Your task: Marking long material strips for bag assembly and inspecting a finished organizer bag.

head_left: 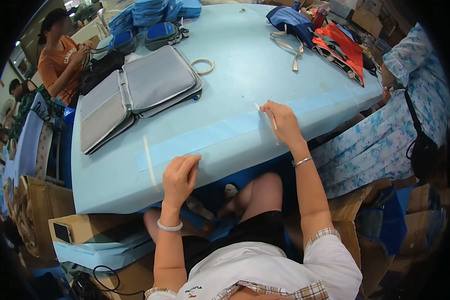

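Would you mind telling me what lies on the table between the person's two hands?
In the head view, only the long blue fabric strip spans the stretch between the left hand and the right hand, on the light blue table.

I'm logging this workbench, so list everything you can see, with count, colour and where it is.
table: one, light blue top, centre
fabric strip: one, darker blue, along the near edge, under both hands
open case: one, grey, on the table's left
tape roll: one, pale, right of the case
bags: several, blue, far edge
red-orange bag: one, far right
cardboard boxes: several, brown, lower left
people: one in orange far left, one in a blue floral top at right
left hand: on the strip's near end
right hand: pinching the strip
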`<state>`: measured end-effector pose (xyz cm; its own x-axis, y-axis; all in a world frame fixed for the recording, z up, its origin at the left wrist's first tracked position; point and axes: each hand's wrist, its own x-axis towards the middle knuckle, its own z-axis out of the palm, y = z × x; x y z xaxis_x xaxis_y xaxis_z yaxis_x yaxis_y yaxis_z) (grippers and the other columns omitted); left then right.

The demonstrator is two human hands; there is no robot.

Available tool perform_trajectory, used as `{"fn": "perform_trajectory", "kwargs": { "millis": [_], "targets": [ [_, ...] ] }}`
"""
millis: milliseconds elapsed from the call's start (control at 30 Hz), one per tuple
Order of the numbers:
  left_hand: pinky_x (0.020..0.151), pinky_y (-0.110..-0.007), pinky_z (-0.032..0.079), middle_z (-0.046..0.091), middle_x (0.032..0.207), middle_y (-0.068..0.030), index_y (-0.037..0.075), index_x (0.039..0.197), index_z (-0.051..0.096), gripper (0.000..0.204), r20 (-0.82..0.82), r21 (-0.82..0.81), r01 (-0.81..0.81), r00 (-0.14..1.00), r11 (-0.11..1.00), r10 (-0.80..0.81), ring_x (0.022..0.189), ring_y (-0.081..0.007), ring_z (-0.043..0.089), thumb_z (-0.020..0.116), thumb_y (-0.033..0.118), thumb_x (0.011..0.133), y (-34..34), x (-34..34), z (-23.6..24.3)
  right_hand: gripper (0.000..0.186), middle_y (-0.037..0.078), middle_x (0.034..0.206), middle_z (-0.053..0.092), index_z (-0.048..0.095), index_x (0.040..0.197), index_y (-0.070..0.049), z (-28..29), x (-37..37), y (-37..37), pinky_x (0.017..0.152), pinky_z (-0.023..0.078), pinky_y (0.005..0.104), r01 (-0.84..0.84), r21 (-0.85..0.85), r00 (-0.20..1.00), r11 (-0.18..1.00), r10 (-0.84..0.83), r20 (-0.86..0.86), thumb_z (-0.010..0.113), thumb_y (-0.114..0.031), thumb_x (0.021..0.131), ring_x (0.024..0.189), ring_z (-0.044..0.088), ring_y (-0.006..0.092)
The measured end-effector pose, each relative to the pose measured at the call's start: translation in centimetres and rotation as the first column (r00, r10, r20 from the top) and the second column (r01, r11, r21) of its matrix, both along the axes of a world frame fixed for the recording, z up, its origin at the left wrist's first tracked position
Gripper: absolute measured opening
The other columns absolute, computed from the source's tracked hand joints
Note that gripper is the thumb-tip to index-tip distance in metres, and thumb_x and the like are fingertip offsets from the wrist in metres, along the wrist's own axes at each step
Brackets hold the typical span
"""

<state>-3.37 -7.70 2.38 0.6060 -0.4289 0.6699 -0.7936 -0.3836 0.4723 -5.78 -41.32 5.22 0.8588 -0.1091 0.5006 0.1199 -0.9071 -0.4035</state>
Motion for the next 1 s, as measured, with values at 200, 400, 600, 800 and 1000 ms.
{"fn": "perform_trajectory", "kwargs": {
  "millis": [200,400,600,800,1000],
  "targets": [
    [0.072,-0.036,0.053,0.069,0.092,-0.0090,0.006,0.102,0.069,0.023,0.009,0.018,0.003,1.000,1.000,-0.003,0.082,-0.0272,0.065,0.067,-0.003,0.081,-0.1,0.0,-0.1,0.012,0.011,0.101,0.072,0.062,0.098,-0.007,-0.9,0.7,-0.1,0.105,0.039,0.0500,0.014,-0.214,0.999,0.977,-0.006,0.038,0.055,-0.001,0.090,0.119,0.062,0.0300],
    [0.072,-0.036,0.053,0.069,0.092,-0.0088,0.006,0.102,0.069,0.023,0.020,0.013,-0.006,1.000,1.000,0.005,0.082,-0.0270,0.065,0.067,-0.003,0.080,0.0,0.0,-0.1,0.012,0.007,0.105,0.072,0.063,0.102,-0.009,-1.1,2.2,-0.9,0.106,0.038,0.0518,0.017,-0.330,0.999,0.944,-0.029,-0.032,0.052,-0.013,0.100,0.125,0.059,0.0274],
    [0.071,-0.036,0.053,0.069,0.092,-0.0086,0.006,0.101,0.069,0.023,0.026,0.008,0.000,1.000,1.000,-0.001,0.081,-0.0267,0.065,0.068,-0.003,0.080,0.2,0.0,0.0,0.015,0.009,0.101,0.072,0.064,0.100,-0.010,0.9,2.7,-0.8,0.099,0.044,0.0473,0.002,-0.163,0.997,0.987,-0.015,-0.076,0.052,-0.005,0.094,0.103,0.067,0.0322],
    [0.071,-0.036,0.053,0.069,0.091,-0.0084,0.006,0.101,0.069,0.023,0.007,-0.007,0.018,1.000,1.000,-0.018,0.081,-0.0266,0.065,0.068,-0.004,0.080,0.1,0.1,-0.2,0.021,0.015,0.107,0.072,0.067,0.111,-0.003,1.3,-0.9,4.0,0.088,0.054,0.0368,-0.106,0.113,0.967,0.988,0.076,0.245,0.047,-0.008,0.102,0.101,0.069,0.0322],
    [0.072,-0.036,0.053,0.069,0.091,-0.0085,0.006,0.101,0.069,0.025,0.067,0.017,0.011,0.998,1.000,-0.012,0.081,-0.0267,0.066,0.069,-0.004,0.078,0.2,0.3,-0.6,0.025,0.015,0.101,0.071,0.066,0.112,-0.004,-2.7,-2.2,11.4,0.084,0.052,0.0406,-0.354,0.168,0.907,0.920,0.293,0.304,0.059,0.003,0.089,0.094,0.068,0.0342]
  ]
}}
